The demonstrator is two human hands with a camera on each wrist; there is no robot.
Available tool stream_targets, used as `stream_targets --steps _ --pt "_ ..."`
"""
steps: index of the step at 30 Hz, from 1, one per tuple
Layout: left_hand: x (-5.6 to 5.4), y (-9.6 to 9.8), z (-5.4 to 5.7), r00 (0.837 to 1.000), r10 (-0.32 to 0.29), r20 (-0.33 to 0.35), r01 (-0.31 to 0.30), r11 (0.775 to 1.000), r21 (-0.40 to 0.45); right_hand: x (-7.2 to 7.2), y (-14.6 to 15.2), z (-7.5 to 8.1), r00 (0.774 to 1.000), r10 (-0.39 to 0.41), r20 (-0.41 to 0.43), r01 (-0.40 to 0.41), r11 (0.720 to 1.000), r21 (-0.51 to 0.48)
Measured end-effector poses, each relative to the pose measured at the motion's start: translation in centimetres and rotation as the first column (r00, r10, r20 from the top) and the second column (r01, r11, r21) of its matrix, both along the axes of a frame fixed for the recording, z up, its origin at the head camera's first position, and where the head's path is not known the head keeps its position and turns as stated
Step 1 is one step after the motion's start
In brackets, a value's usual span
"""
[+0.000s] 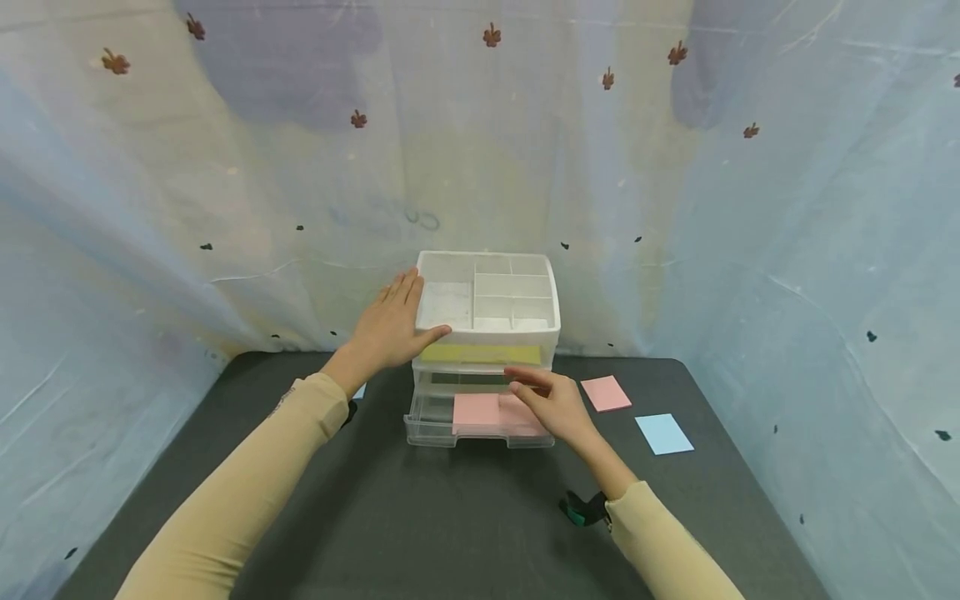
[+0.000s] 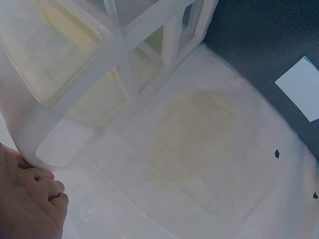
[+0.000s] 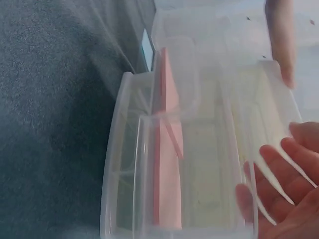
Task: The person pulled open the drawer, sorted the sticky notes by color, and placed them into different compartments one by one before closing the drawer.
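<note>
A white storage box point(image 1: 442, 312) with a divided top tray stands at the back of the table. Yellow paper point(image 1: 480, 354) shows through its upper drawer. Below, a clear drawer point(image 1: 430, 432) is pulled out, with pink sticky notes point(image 1: 476, 408) lying inside. My left hand point(image 1: 390, 325) rests against the box's left side, its fingers extended and the thumb over the front edge. Over the right part of the pulled-out drawer hovers my right hand point(image 1: 553, 403), fingers loosely bent and holding nothing. In the right wrist view, its fingers point(image 3: 279, 169) spread beside the clear drawer walls.
To the right of the box lie a pink note point(image 1: 606, 393) and a light blue note point(image 1: 664, 434). Another blue note point(image 1: 360, 392) peeks out beside the left wrist. A patterned cloth point(image 1: 480, 167) hangs behind the dark table point(image 1: 450, 533) and along both sides.
</note>
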State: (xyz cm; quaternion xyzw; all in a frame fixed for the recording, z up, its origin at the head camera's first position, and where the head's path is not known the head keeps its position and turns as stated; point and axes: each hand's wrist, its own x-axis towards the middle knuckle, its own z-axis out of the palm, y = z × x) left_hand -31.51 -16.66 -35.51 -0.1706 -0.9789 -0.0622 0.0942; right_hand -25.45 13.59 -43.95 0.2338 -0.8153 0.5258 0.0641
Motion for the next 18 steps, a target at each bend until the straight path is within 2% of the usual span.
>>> stream_targets --steps 4,8,14,18 --pt "0.0 0.0 -0.1 1.000 -0.003 -0.002 0.003 1.000 0.006 0.5 1.4 0.1 1.000 -0.016 0.005 0.016 0.991 -0.134" --pt "-0.1 0.0 -0.2 1.000 -0.009 -0.005 0.009 1.000 0.009 0.7 2.5 -0.1 0.998 -0.067 0.015 0.069 0.967 -0.246" --pt "0.0 -0.2 -0.2 1.000 -0.010 -0.006 0.010 1.000 0.010 0.4 4.6 -0.9 0.985 -0.173 0.006 0.167 0.937 -0.305" --pt "-0.1 -0.2 -0.2 1.000 -0.012 -0.008 0.012 1.000 0.011 0.1 5.9 -1.5 0.956 -0.293 0.007 0.280 0.906 -0.318"
